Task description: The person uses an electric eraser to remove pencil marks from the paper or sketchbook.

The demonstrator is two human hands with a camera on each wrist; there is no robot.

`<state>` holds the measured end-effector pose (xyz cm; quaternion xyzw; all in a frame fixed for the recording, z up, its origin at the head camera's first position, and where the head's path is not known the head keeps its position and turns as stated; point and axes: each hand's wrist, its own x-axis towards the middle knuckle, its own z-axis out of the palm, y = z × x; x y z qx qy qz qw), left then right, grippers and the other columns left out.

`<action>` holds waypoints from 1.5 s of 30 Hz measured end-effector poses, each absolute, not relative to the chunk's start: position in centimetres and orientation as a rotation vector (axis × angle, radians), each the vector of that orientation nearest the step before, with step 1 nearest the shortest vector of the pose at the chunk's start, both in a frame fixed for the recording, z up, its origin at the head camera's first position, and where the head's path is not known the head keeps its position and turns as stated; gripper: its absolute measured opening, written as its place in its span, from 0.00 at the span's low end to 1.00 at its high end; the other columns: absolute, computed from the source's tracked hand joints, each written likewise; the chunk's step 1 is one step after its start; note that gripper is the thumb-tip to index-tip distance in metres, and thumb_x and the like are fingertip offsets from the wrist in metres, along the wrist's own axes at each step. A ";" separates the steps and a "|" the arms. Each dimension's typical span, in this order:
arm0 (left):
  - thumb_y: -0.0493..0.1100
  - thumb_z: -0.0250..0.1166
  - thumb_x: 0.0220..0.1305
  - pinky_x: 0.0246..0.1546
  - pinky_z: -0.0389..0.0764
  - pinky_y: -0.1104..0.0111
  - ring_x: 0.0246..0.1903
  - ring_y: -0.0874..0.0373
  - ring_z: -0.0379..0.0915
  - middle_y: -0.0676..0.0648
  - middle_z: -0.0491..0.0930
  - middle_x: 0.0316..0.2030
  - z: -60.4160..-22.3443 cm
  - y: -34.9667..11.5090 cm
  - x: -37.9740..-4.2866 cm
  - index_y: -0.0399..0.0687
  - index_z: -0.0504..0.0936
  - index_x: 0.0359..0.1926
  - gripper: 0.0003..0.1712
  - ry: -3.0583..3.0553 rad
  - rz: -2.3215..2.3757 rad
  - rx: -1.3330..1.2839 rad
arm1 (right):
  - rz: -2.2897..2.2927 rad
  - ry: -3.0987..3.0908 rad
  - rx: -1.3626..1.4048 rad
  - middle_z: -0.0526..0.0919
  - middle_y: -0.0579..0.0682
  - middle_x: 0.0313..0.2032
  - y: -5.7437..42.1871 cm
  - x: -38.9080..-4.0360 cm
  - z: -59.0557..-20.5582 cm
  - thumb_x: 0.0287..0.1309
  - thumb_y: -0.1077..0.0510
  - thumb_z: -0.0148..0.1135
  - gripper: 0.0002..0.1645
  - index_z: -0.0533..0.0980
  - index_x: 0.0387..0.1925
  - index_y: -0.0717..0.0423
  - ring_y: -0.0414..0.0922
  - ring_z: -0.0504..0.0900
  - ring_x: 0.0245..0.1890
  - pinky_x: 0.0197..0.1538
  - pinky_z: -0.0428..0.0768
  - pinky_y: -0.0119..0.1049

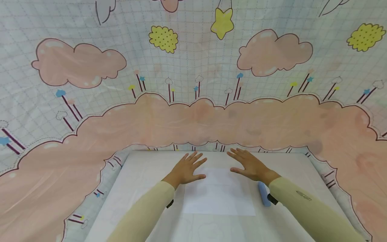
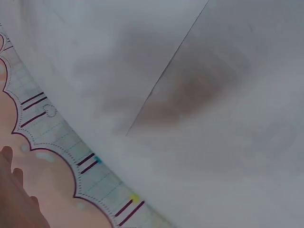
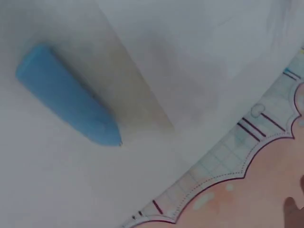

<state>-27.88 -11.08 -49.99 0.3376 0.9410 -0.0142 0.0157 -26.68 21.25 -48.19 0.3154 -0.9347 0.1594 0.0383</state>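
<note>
A white sheet of paper (image 1: 219, 200) lies on the white table between my hands. My left hand (image 1: 186, 169), fingers spread, is over the sheet's left edge and holds nothing. Opposite it, my right hand (image 1: 252, 166) also has straight, spread fingers, beyond the paper's upper right corner. A blue, tapered object (image 3: 69, 97) with a tiny tip at its narrow end lies right of the sheet, near my right wrist. Only a few fingertips (image 2: 19, 199) of the left hand enter the left wrist view; the right wrist view catches little of the right.
The white tabletop (image 1: 133, 188) has its far edge just beyond my hands. Around and behind it hangs a cloth (image 1: 193, 121) printed with pink clouds, yellow stars and grid lines. Dark wrist bands (image 1: 272, 199) sit at my sleeve cuffs.
</note>
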 end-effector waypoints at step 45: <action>0.70 0.59 0.61 0.71 0.59 0.52 0.73 0.42 0.53 0.41 0.61 0.73 -60.7 -11.1 -22.9 0.49 0.66 0.72 0.46 3.053 0.448 0.693 | 1.036 -2.887 -0.355 0.83 0.63 0.38 26.3 -19.6 -58.9 0.57 0.55 0.67 0.27 0.77 0.50 0.74 0.50 0.80 0.33 0.31 0.76 0.39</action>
